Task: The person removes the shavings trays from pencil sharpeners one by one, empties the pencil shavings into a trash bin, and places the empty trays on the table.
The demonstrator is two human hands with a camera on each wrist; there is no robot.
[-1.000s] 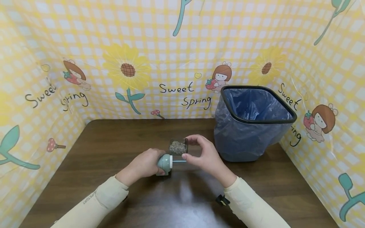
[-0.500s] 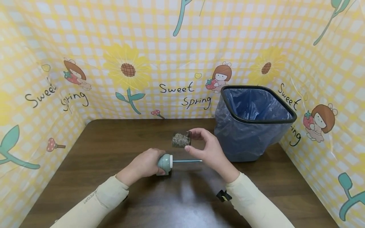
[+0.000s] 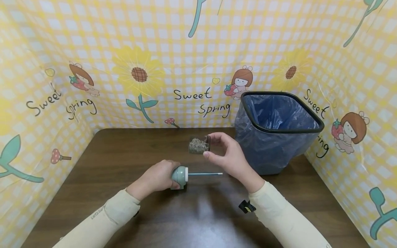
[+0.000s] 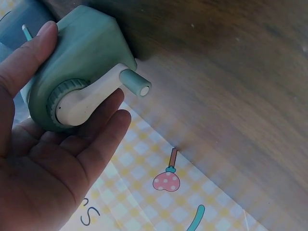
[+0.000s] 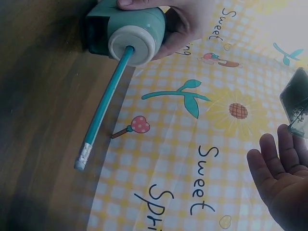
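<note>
My left hand (image 3: pixel 159 177) grips a green crank pencil sharpener (image 3: pixel 179 175) lying low over the table. Its white crank (image 4: pixel 89 101) with a green knob shows in the left wrist view, beside my fingers. A blue-green pencil (image 5: pixel 107 103) sticks out of the sharpener's white front ring, eraser end outward. In the right wrist view, a dark hollow (image 5: pixel 97 34) appears in the sharpener's body. My right hand (image 3: pixel 228 158) pinches a clear, smoky shavings drawer (image 5: pixel 294 96) between thumb and fingers, raised behind the pencil. Grey pencil shavings (image 3: pixel 197 145) fill much of it.
At the back right of the brown wooden table (image 3: pixel 118 148) stands a trash bin (image 3: pixel 280 131) with a black rim and a bluish plastic liner, close behind my right hand. A yellow checked cloth (image 3: pixel 186 58) surrounds the table's back and sides.
My right hand has lifted the shavings drawer away from the sharpener, toward the back and slightly right, uncovering the pencil's full outer length. The left hand and sharpener have stayed in place.
</note>
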